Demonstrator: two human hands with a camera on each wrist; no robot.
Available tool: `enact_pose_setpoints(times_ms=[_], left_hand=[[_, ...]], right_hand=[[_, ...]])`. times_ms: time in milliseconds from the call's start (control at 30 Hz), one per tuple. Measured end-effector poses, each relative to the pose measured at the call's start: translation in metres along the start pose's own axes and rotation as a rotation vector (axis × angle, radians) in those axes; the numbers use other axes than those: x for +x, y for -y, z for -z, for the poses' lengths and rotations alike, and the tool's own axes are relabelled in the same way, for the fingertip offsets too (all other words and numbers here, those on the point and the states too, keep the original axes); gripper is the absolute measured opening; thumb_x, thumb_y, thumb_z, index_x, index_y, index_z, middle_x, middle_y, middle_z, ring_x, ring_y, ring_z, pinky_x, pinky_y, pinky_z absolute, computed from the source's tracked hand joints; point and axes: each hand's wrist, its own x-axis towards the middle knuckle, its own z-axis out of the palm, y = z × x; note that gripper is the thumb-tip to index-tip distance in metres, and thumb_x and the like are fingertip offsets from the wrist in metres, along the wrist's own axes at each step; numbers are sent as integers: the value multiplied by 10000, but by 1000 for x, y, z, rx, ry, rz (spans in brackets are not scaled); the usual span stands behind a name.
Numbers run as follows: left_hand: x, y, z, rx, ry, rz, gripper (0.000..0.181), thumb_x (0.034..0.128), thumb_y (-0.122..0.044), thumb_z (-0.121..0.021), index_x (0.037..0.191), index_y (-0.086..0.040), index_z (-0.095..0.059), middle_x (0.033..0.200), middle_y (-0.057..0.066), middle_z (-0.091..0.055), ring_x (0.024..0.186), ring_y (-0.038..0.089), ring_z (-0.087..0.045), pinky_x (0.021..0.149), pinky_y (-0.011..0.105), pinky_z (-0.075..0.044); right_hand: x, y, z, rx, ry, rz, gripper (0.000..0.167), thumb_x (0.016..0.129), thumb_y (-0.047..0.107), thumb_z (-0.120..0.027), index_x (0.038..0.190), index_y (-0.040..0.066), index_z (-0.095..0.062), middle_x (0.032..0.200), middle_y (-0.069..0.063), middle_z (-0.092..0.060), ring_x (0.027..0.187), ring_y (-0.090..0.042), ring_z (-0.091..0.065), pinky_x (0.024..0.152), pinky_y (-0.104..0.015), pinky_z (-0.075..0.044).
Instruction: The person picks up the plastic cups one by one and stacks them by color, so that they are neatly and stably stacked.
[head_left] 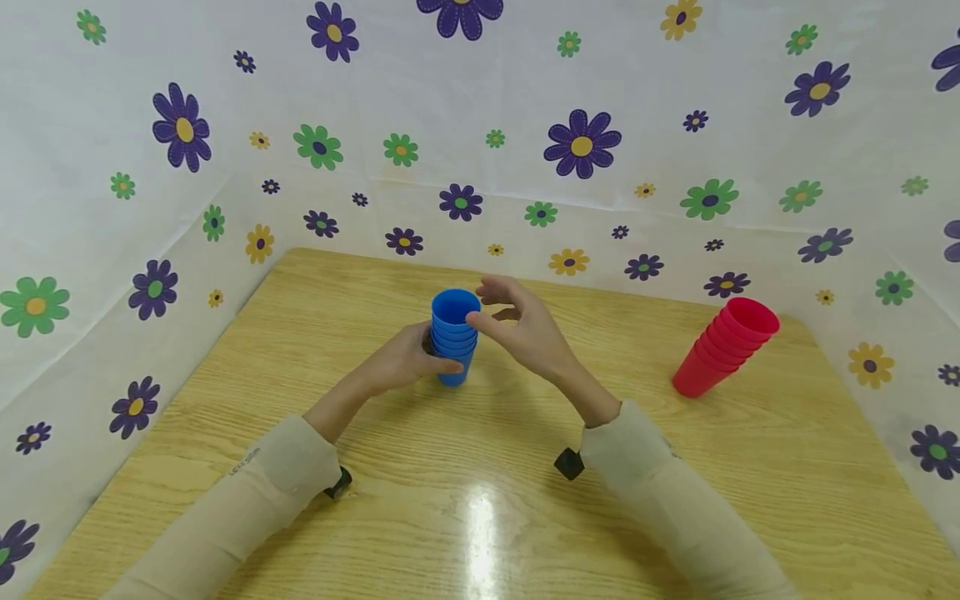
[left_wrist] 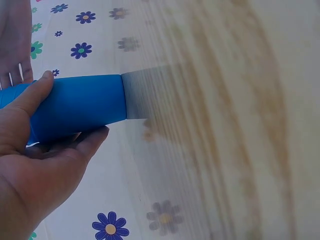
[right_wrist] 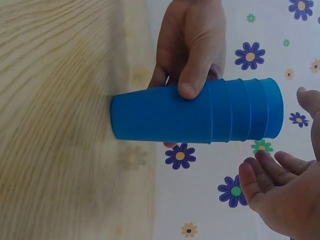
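A stack of nested blue cups (head_left: 453, 342) stands upright on the table, mouths up. My left hand (head_left: 405, 360) grips its lower part from the left, thumb across the front and fingers behind. In the left wrist view the blue cups (left_wrist: 82, 105) lie between that thumb and the fingers. My right hand (head_left: 528, 329) hovers at the stack's right near the top rim, fingers apart and loosely bent. In the right wrist view a gap shows between the right hand (right_wrist: 285, 190) and the cups (right_wrist: 195, 112).
A leaning stack of nested red cups (head_left: 723, 348) stands at the right of the wooden table (head_left: 480, 467). A white cloth with printed flowers (head_left: 495, 92) hangs behind the table and along both sides. Dark wrist devices (head_left: 570, 463) sit under the sleeves.
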Motion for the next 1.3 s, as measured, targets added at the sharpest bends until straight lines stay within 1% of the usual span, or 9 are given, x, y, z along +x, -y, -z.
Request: enact_pose_setpoints(times_ms=[67, 167, 367, 500, 667, 767, 967, 1133, 1300], left_hand=[[0, 0, 0, -1, 1, -1, 724, 957, -137, -761, 1541, -5, -353, 1470, 212, -527, 1344, 394, -522, 1154, 569, -375], [0, -1, 0, -6, 3, 4, 724, 959, -136, -757, 1542, -2, -349, 1477, 215, -520, 1352, 395, -515, 1157, 569, -370], [2, -2, 0, 25, -7, 45, 751, 972, -169, -746, 1558, 6, -310, 1500, 227, -494, 1369, 407, -499, 1157, 584, -363], [7, -3, -1, 51, -30, 65, 755, 972, -191, -749, 1556, 8, -314, 1497, 224, -500, 1369, 401, -502, 1158, 576, -366], [13, -3, -2, 57, -62, 79, 776, 966, -211, -757, 1563, -2, -309, 1500, 220, -498, 1374, 400, -496, 1156, 572, -371], [18, -2, -2, 58, -83, 84, 781, 968, -220, -755, 1567, -3, -303, 1502, 222, -493, 1377, 401, -492, 1153, 570, -376], [26, 1, -1, 65, -143, 74, 765, 960, -193, -763, 1549, 19, -323, 1485, 237, -500, 1364, 400, -505, 1132, 551, -411], [29, 4, 1, 73, -173, 75, 755, 963, -202, -761, 1548, 10, -333, 1484, 228, -504, 1357, 396, -512, 1124, 549, -422], [29, 5, 3, 60, -194, 91, 764, 958, -205, -768, 1552, -3, -333, 1492, 221, -498, 1363, 395, -504, 1131, 556, -411]], right_hand=[[-3, -3, 2, -7, 3, 5, 576, 992, 184, -706, 1484, -14, -480, 1397, -169, -596, 1279, -318, -554, 1034, -478, -497], [-9, -7, 5, -39, 6, 9, 591, 986, 195, -715, 1486, -12, -477, 1404, -165, -592, 1282, -309, -546, 1028, -474, -498], [-20, -11, 8, -164, 17, 28, 643, 966, 227, -741, 1495, -14, -466, 1452, -168, -564, 1320, -315, -525, 1024, -505, -496], [-26, -16, 12, -245, 17, 31, 673, 961, 240, -750, 1501, -28, -452, 1483, -194, -535, 1346, -358, -508, 1029, -533, -490], [-34, -27, 21, -307, 20, 10, 693, 963, 254, -751, 1511, -33, -439, 1495, -208, -519, 1357, -385, -498, 1047, -534, -480], [-40, -33, 29, -323, 26, -21, 699, 970, 270, -743, 1514, -40, -434, 1501, -219, -508, 1364, -379, -492, 1057, -546, -469], [-49, -45, 45, -354, 26, -95, 746, 980, 331, -727, 1531, -53, -401, 1525, -255, -467, 1384, -427, -459, 1084, -588, -435], [-56, -55, 58, -371, 23, -167, 795, 983, 374, -717, 1558, -42, -359, 1567, -244, -415, 1426, -431, -400, 1114, -593, -401], [-61, -63, 70, -405, 18, -218, 828, 982, 406, -710, 1567, -47, -338, 1585, -250, -388, 1459, -435, -353, 1140, -614, -362]])
